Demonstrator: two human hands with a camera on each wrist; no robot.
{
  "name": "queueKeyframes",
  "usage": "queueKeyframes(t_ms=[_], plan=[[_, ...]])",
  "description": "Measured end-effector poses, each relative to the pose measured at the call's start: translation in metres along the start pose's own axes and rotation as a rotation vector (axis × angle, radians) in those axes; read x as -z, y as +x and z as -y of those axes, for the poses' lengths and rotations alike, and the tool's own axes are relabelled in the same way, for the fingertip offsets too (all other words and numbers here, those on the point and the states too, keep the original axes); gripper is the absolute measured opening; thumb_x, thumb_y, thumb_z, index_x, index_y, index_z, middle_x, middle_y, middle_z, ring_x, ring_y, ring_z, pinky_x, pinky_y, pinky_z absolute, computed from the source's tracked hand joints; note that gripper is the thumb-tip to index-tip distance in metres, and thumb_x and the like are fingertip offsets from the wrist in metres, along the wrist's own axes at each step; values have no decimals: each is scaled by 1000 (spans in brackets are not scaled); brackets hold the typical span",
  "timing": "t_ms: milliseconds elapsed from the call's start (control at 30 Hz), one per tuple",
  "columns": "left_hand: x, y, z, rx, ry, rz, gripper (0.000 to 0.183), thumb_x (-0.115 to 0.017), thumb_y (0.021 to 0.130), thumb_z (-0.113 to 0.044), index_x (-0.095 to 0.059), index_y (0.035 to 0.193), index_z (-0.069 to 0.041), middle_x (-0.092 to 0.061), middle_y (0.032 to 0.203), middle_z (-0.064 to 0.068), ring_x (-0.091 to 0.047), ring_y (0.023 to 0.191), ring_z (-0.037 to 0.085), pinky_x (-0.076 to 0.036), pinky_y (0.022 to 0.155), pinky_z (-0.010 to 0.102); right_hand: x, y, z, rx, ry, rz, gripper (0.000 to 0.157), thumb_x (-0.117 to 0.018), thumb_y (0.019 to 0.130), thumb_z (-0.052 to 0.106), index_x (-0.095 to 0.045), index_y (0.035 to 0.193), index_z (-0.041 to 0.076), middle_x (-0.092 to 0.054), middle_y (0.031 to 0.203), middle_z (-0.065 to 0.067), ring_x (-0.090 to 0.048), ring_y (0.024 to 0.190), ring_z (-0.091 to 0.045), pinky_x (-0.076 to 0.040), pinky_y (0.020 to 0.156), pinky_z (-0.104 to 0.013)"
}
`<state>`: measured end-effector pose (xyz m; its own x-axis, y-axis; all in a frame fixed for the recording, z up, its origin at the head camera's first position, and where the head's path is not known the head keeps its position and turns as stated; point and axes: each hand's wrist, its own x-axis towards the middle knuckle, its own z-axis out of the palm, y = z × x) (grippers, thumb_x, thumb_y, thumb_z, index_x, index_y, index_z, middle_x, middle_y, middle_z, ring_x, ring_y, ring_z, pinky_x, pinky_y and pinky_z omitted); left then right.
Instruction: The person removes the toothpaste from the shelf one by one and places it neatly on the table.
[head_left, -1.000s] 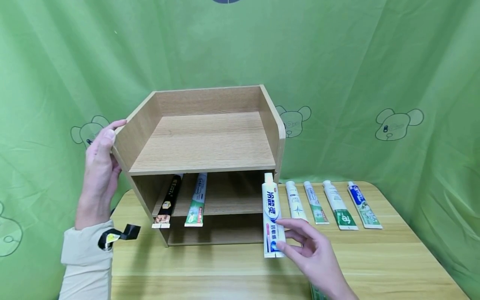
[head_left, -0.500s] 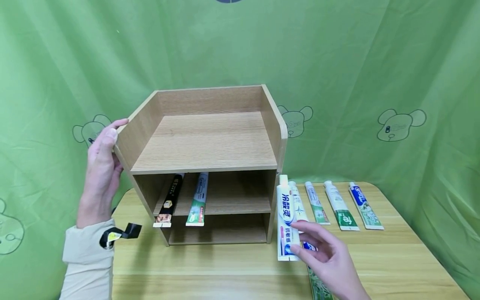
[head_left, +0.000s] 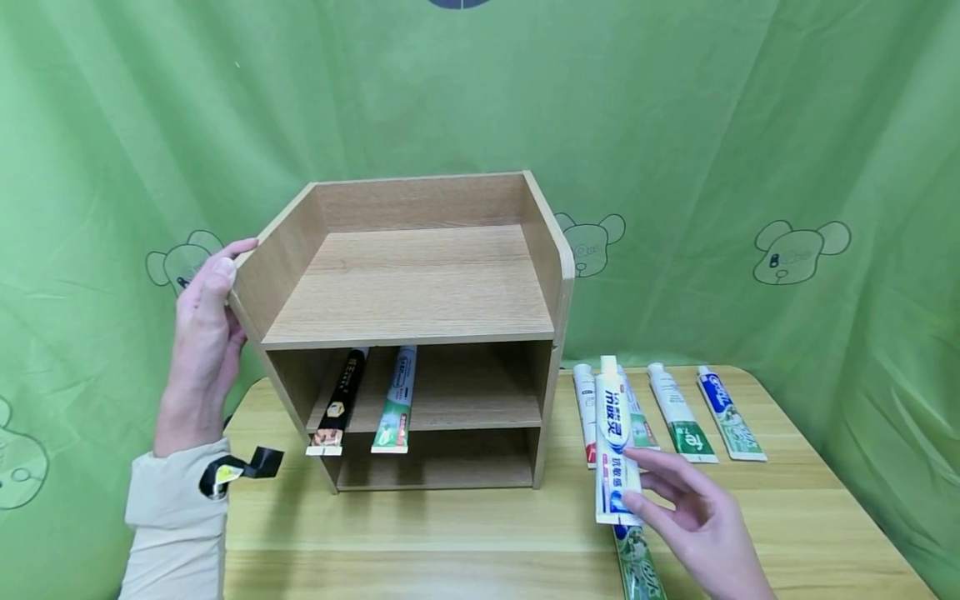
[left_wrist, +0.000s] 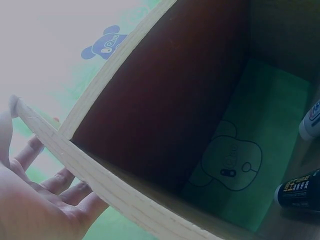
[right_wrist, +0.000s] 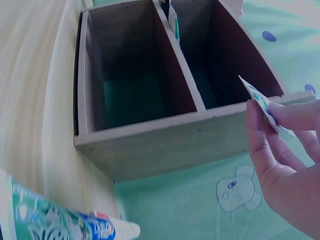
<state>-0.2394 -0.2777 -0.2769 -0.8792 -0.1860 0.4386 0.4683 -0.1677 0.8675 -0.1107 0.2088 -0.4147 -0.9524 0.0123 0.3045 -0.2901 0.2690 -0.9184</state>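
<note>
A wooden desktop shelf (head_left: 412, 287) stands on the table, its front facing me. My left hand (head_left: 202, 350) grips the shelf's left side panel, thumb on the near side and fingers behind; the left wrist view shows the fingers beyond the panel edge (left_wrist: 100, 185). To the right of the shelf, my right hand (head_left: 693, 517) pinches a white and blue toothpaste tube (head_left: 615, 425) near its flat end, cap pointing away from me. A black toothpaste tube (head_left: 341, 400) and a green and white one (head_left: 395, 404) lie on the middle shelf board, flat ends jutting past its front.
Right of the shelf on the table (head_left: 420, 542) lie a white tube with a red end (head_left: 585, 408), a partly covered green and white tube (head_left: 643, 425), a white and dark green tube (head_left: 681, 412) and a blue and green tube (head_left: 729, 414). Another green tube (head_left: 637, 562) lies nearer me.
My right hand has moved rightward with the white and blue toothpaste tube, from in front of the shelf's right edge to over the tubes on the table. My left hand stays on the shelf.
</note>
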Motion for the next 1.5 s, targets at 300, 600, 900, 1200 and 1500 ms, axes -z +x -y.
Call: queueKeyframes(t_ms=[300, 600, 900, 1200, 1500], plan=[[0, 0, 0, 2, 2, 3, 46, -61, 100, -40, -64, 138, -15, -49, 133, 12, -52, 109, 26, -48, 82, 32, 19, -1, -12, -24, -73, -2, 45, -74, 92, 0, -61, 135, -2, -65, 130, 6, -66, 110, -5, -54, 89, -22], [1, 0, 0, -7, -7, 3, 45, -60, 100, -38, -64, 138, -13, -49, 133, 12, -52, 108, 26, -48, 81, 31, 32, -6, -30, -43, -71, 12, 45, -74, 92, -1, -59, 135, -4, -66, 127, 11, -68, 106, -4, -55, 86, -21], [0, 0, -1, 0, 6, 2, 46, -61, 99, -39, -64, 138, -15, -50, 132, 12, -53, 108, 27, -48, 82, 32, 46, -7, -49, -169, -149, 8, 52, -77, 94, 15, -58, 141, 2, -63, 127, 19, -66, 107, 1, -54, 87, -19], [0, -1, -1, -5, 12, 3, 45, -60, 100, -39, -64, 138, -14, -50, 133, 12, -52, 109, 27, -47, 82, 32, 57, -6, -68, -268, -170, 48, 62, -81, 89, 20, -55, 143, 2, -64, 128, 17, -65, 107, 0, -54, 88, -18], [0, 0, 0, -1, 9, 3, 45, -60, 100, -39, -64, 138, -15, -50, 133, 12, -53, 109, 26, -48, 82, 32, 67, -10, -84, -349, -162, 99, 64, -81, 89, 23, -54, 144, 1, -63, 137, 1, -63, 108, 3, -54, 88, -20]])
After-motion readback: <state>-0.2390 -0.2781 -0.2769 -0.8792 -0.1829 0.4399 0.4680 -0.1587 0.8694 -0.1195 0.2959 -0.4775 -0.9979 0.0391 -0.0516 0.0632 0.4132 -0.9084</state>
